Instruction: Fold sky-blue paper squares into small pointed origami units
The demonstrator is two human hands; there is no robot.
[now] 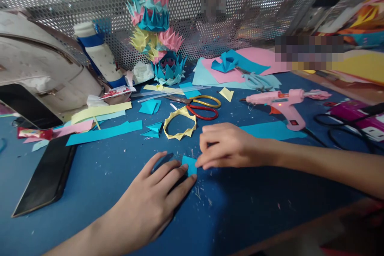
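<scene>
The small blue paper (189, 165), just below the centre of the frame, looks to be at an early stage of folding: it lies nearly flat, without the sharp points seen elsewhere. The left hand (159, 192) has its fingers spread, two fingertips on the paper; the right hand (231, 146) has thumb and forefinger drawn together at its edge, though I cannot tell whether they pinch or press it.

Of finished work, there is one yellow ring (180, 123) at mid-frame and a spiky paper stack (169, 68) at upper centre, whose layers overlap too much to count surely. Still uncut, by the look of them, are two long blue strips, a left strip (105, 133) and a right strip (270, 131). Folded blue pieces sit in two groups left of the ring, an upper group (150, 106) and a lower group (153, 129); how many each holds is unclear.

The tabletop (99, 192) also carries one pink glue gun (279, 98) at right, two pairs of scissors, the red-and-yellow pair (207, 107) near centre and the light-blue pair (258, 81) above right, and one white bottle (102, 56) at upper left
</scene>
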